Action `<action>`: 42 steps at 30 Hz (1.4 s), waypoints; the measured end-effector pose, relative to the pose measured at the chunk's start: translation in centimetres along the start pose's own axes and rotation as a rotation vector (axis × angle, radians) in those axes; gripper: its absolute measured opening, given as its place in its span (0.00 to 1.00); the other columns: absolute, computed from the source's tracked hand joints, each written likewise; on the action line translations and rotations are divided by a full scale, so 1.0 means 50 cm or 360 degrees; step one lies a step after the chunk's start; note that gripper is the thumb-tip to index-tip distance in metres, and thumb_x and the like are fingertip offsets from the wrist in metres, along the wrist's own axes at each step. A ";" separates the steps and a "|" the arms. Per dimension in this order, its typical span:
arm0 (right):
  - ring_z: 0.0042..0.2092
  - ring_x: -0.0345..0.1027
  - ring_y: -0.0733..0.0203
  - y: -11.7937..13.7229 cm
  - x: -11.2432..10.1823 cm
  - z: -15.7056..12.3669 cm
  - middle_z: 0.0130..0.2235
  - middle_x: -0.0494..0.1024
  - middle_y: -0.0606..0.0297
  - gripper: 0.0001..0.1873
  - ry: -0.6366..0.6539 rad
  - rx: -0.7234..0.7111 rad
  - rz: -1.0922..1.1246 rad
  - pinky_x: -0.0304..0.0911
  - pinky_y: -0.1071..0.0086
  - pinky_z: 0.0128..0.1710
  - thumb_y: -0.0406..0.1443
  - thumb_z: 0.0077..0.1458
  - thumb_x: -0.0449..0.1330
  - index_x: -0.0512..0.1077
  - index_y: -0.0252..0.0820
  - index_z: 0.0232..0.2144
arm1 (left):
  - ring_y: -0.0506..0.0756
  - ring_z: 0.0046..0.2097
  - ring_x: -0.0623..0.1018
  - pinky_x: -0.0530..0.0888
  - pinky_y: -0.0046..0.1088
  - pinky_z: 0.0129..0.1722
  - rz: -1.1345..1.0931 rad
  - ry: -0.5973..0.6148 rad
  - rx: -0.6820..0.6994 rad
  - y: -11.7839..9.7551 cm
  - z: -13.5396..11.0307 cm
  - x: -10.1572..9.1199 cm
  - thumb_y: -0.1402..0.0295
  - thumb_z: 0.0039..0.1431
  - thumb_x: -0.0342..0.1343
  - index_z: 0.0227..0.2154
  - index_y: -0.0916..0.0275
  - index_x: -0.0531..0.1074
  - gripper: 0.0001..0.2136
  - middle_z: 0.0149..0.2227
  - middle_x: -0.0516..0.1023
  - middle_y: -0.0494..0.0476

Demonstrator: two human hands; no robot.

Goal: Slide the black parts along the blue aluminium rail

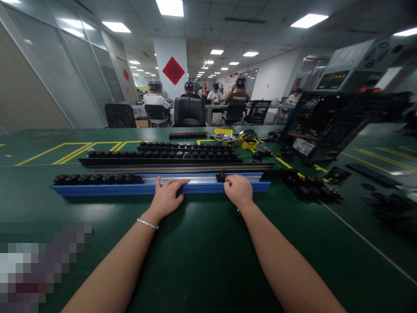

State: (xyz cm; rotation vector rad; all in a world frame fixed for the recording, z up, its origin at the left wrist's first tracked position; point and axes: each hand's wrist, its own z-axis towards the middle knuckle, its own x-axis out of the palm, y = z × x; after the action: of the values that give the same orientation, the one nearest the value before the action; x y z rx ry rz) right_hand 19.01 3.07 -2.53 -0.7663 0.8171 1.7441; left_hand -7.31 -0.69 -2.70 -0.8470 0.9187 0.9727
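A long blue channel rail [107,190] with a silvery inside lies crosswise on the green table. Several black socket-like blocks [96,178] sit in a row in its left part. My left hand [167,195] rests on the rail's near edge around the middle, fingers stretched out and holding nothing. At the right part of the rail, my right hand [239,189] has its fingers curled against a single black block [221,176] standing in the channel. Its fingertips are partly hidden behind the hand.
Behind lie black rails with similar blocks [163,154]. To the right are loose black parts [312,187] and an opened computer case [325,126]. A metal dish [224,137] and a yellow holder with cables [249,140] stand farther back. People sit beyond the table.
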 end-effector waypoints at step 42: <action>0.39 0.66 0.55 -0.004 0.003 0.007 0.34 0.76 0.57 0.14 -0.0109 0.0463 0.0052 0.54 0.64 0.41 0.43 0.52 0.53 0.72 0.39 0.31 | 0.59 0.55 0.68 0.36 0.58 0.60 -0.0033 0.0022 -0.0016 -0.003 0.000 -0.004 0.67 0.54 0.48 0.53 0.49 0.64 0.21 0.51 0.74 0.51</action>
State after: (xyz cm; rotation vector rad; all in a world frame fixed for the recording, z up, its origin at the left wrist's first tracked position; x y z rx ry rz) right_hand 19.12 3.50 -2.47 -0.4985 1.0138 1.6238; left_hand -7.24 -0.79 -2.49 -0.8709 0.9156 0.9550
